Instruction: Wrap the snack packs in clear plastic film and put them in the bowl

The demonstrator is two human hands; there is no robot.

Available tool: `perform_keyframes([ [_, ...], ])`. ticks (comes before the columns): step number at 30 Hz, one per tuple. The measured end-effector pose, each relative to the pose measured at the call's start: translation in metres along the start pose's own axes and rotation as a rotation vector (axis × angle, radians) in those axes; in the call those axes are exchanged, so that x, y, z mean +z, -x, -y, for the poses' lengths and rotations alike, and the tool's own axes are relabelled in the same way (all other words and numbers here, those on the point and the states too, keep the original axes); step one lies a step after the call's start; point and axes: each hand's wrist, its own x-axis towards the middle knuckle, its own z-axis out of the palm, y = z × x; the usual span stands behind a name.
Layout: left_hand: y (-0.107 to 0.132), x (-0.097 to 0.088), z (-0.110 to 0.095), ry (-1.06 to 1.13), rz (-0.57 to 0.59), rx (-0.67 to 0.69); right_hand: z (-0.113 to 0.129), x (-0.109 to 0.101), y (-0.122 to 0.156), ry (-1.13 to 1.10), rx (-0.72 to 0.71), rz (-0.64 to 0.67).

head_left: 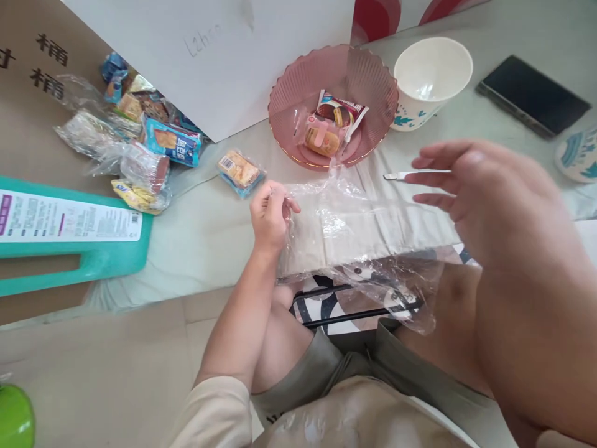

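Clutches a clear plastic bag [333, 218] at its far left corner with the left hand [273, 218], in a narrow, curled grip. Stretches, along the long axis, diagonally from that fist down to the near right, across the pale cloth [186, 242] and past its near edge. Points a loose, wide end toward the right thigh [452, 311]. Looks thin, glossy and crumpled, with sharp creases and see-through folds.

Extends the right hand [494, 180] at the right, with bent, slightly parted fingers directed left, over a slim pale tool [394, 177] aligned left to right, dark tip leftward; cannot tell whether gripped or merely overlapped.

Shows, just beyond the bag, a round pink bowl [289, 93] of ribbed, translucent material with a scalloped rim, holding two wrapped snacks [321, 137]. Includes, to the right, a tapering white cup [431, 81] with leaf print, then a flat, dark, oblong phone [536, 93]. Includes, to the left, a film-wrapped biscuit [239, 171], then a heap of shiny packets [172, 142] beside a smooth teal container [116, 252] with a printed label.
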Motion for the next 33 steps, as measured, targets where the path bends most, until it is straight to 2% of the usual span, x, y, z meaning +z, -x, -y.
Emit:
perform_keyframes([
  [1,0.000,0.000,0.001,-0.017,-0.016,0.042,0.000,0.002,0.013,0.022,0.025,0.076],
  [4,0.001,0.001,0.004,-0.040,-0.049,0.122,0.001,0.014,0.035,0.095,-0.039,0.325],
  [6,0.000,0.000,0.007,-0.036,-0.066,0.151,-0.004,0.024,0.036,0.201,-0.087,0.373],
  [8,-0.002,-0.002,0.010,-0.034,-0.092,0.169,-0.016,0.031,0.029,0.294,-0.054,0.333],
  [11,-0.006,-0.006,0.016,-0.038,-0.128,0.193,-0.037,0.038,0.018,0.374,0.115,0.248],
  [13,-0.009,-0.010,0.018,-0.047,-0.130,0.202,-0.048,0.038,0.014,0.388,0.175,0.221],
  [15,-0.012,-0.015,0.021,-0.064,-0.131,0.199,-0.053,0.036,0.011,0.370,0.150,0.161],
  [19,-0.019,-0.023,0.023,-0.094,-0.150,0.191,-0.056,0.028,0.006,0.267,0.089,-0.053],
  [22,-0.018,-0.026,0.017,-0.051,-0.120,0.180,-0.056,0.026,-0.002,0.132,0.125,-0.099],
  [25,-0.014,-0.029,0.007,0.065,-0.002,0.082,-0.059,0.026,-0.011,0.026,0.104,-0.115],
  [27,-0.012,-0.031,0.002,0.132,0.136,-0.065,-0.062,0.026,-0.018,-0.070,0.087,-0.141],
  [29,-0.013,-0.032,0.001,0.097,0.239,-0.220,-0.066,0.025,-0.025,-0.145,0.086,-0.157],
  [31,-0.016,-0.031,0.005,-0.003,0.238,-0.292,-0.069,0.024,-0.032,-0.153,0.092,-0.160],
  [33,-0.019,-0.029,0.008,-0.053,0.154,-0.259,-0.068,0.020,-0.037,-0.120,0.136,-0.139],
])
